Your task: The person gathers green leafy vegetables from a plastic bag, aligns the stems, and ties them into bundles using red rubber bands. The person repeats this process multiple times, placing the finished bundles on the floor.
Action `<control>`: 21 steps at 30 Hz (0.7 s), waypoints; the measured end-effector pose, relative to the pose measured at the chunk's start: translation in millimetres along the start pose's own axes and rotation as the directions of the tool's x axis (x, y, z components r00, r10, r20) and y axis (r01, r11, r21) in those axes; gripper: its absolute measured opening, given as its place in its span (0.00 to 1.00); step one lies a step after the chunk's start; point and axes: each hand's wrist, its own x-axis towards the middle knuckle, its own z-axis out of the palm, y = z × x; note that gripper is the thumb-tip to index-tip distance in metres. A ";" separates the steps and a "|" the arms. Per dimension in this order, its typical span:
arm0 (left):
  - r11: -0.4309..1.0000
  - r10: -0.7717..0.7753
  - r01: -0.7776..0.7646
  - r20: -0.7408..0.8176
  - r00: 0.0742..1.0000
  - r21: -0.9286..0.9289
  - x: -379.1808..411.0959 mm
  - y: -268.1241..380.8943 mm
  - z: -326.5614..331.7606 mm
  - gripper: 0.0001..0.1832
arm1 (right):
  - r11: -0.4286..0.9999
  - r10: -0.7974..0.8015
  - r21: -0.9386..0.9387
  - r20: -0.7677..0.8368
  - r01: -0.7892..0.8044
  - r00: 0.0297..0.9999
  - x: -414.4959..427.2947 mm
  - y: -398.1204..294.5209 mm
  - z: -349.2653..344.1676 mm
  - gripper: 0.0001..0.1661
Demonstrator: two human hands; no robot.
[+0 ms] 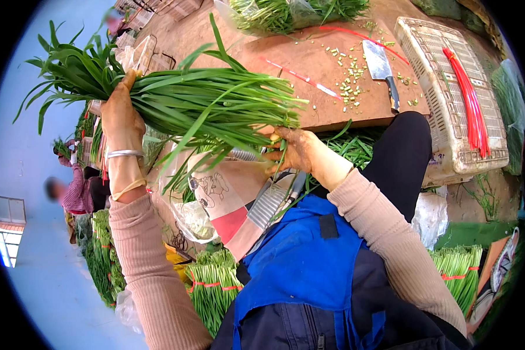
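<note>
A loose bunch of long green leafy stalks lies sideways in the air, leafy tips to the left and pale cut ends to the right. My left hand is wrapped around it near the leaves. Below the cut ends, my right hand has its fingers spread at a few stray leaves; whether it pinches one I cannot tell. A cleaver with a black handle lies on the brown board among small chopped stalk pieces. Red and white ties lie there too.
A white plastic crate at the right bears a bundle of red ties. More stalks in plastic lie beyond the board. Tied bundles stand below left, others below right. Another person sits at the far left.
</note>
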 end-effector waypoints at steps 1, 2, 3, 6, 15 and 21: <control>1.000 0.013 -0.013 -0.019 1.000 0.025 -0.8 0.4 1.5 0.11 | 0.999 0.024 0.042 0.033 -0.026 0.999 -0.2 2.8 -2.4 0.23; 0.997 0.018 -0.015 -0.034 0.999 0.073 -3.6 4.1 1.1 0.11 | 0.999 0.039 0.002 0.015 -0.039 0.999 0.8 5.1 -3.6 0.24; 0.996 0.034 -0.032 -0.021 0.999 0.083 -4.1 3.1 1.4 0.12 | 1.000 -0.004 -0.005 -0.006 0.004 1.000 -1.3 6.3 -6.7 0.23; 0.993 -0.015 0.017 -0.022 1.000 0.121 1.2 8.3 5.0 0.14 | 0.962 -0.145 -0.257 -0.198 0.091 0.969 1.1 10.7 -39.1 0.25; 0.999 0.012 -0.011 0.003 1.000 -0.040 28.6 16.1 -17.8 0.11 | 0.996 -0.020 -0.080 -0.590 -0.033 0.807 9.4 0.2 -109.0 0.11; 0.992 0.098 -0.096 0.017 0.995 -0.081 37.9 23.8 -33.6 0.18 | -0.497 0.015 -0.849 -0.213 -0.178 0.977 -33.4 0.1 -74.6 0.43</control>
